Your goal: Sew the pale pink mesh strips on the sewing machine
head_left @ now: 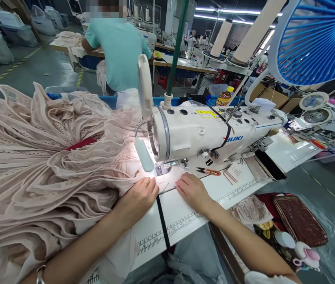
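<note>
At the needle area of a white sewing machine (191, 130), a pale pink piece of fabric (169, 181) lies under the presser foot (163, 169), lit by a lamp. My left hand (145, 193), a ring on one finger, has its fingers pressed together on the fabric's near left side. On the right side, my right hand (192, 191) holds the fabric edge between bent fingers; its thumb is partly hidden. A black strip (163, 221) runs from the fabric towards the table's front edge. Orange-handled thread snips (209, 171) lie beyond my right hand.
A large bundle of pale garments (37, 165), tied with a red strip (81, 143), fills the left. Ruler tape (185, 221) lines the table's front. A blue fan (318, 39) stands upper right. Another person (117, 51) sits ahead. A bottle (225, 96) stands behind the machine.
</note>
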Available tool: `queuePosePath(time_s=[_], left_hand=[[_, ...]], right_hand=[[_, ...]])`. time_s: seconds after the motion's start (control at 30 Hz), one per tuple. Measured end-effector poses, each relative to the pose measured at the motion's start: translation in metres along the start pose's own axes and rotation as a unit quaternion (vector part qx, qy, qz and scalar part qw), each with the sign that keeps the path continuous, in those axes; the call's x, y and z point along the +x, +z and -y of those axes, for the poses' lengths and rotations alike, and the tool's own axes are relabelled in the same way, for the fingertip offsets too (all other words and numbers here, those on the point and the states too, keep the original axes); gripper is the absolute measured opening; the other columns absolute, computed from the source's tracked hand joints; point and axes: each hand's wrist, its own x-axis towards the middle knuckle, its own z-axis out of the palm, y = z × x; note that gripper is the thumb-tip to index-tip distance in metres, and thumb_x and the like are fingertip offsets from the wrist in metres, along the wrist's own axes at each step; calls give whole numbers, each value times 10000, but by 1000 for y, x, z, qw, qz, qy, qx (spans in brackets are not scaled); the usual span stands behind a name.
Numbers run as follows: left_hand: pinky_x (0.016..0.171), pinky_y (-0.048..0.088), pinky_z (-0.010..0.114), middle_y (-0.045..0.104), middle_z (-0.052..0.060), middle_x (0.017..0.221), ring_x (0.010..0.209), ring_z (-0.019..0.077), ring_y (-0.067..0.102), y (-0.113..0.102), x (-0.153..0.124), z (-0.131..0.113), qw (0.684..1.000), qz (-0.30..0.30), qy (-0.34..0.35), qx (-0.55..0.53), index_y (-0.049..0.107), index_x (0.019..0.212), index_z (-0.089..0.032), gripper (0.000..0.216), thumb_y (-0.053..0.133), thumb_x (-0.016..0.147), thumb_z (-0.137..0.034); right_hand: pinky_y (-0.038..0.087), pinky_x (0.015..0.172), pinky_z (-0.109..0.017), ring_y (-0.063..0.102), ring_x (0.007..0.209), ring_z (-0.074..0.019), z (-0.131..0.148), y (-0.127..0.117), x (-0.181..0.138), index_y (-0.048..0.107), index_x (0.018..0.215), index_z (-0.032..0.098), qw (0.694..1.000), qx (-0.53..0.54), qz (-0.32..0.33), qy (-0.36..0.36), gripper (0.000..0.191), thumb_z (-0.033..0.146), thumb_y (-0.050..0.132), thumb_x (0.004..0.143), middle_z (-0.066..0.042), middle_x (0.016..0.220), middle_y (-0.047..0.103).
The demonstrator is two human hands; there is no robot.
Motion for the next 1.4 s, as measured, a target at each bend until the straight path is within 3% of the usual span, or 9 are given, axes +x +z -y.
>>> queuePosePath(time_s=[0.17,0.33,0.5,0.7,0.83,0.97,1.03,1.2,1.4], left_hand=[[893,524,412,648,226,1283,1151,330,647,7,4,-28,1000,-20,2,7,601,1278,-50,429,415,893,-17],[681,534,388,691,255,1168,1020,356,688,-5,15,-36,998,15,-38,46,638,1220,-16,413,408,877,-3],[876,524,406,690,239,1155,1059,305,662,2,14,-25,997,-12,-46,57,658,1167,7,419,366,867,18],[999,504,421,651,236,1268,1168,316,632,17,10,-29,996,-60,-46,37,622,1228,15,429,371,883,-25],[996,519,430,657,234,1247,1166,309,632,21,10,-20,990,-75,-93,-73,610,1225,-3,438,376,855,-2],[1002,535,363,691,124,1224,1148,204,645,28,5,-10,925,-143,-224,-272,570,1282,-113,499,335,861,16],[1002,535,311,698,79,1231,1143,161,650,28,3,-11,912,-165,-202,-316,584,1262,-149,492,328,873,11],[1041,511,380,663,134,1300,1250,255,594,21,2,-23,981,-118,-78,-133,622,1233,-61,475,348,854,20],[1053,492,405,653,153,1311,1254,310,586,17,2,-24,994,-82,-68,-23,617,1263,-22,470,389,853,-18]], right_hand=[[434,709,-261,607,738,-153,-4,-14,21,663,741,191,978,155,26,138,155,142,660,887,-1,765,677],[403,673,-253,583,680,-143,-3,-17,23,635,692,189,977,142,33,159,177,81,646,832,13,704,650],[411,670,-262,569,709,-167,-1,-7,16,589,747,190,991,45,48,120,159,44,570,806,-22,764,627],[393,738,-323,573,712,-203,3,-2,31,588,907,170,991,-50,102,72,101,154,499,951,-73,814,656],[364,668,-275,547,675,-174,8,8,52,562,841,199,985,73,101,118,123,208,518,955,-7,716,609],[347,625,-259,485,582,-150,10,18,59,534,743,219,959,188,106,183,196,208,505,936,45,596,529],[355,629,-260,503,601,-154,9,20,57,540,738,221,951,220,95,193,192,209,497,924,32,631,562],[365,639,-264,520,613,-158,8,19,54,555,758,219,949,235,66,201,184,245,480,924,20,652,586],[337,600,-260,466,540,-146,10,20,55,551,722,218,954,214,69,198,231,248,461,933,40,569,532]])
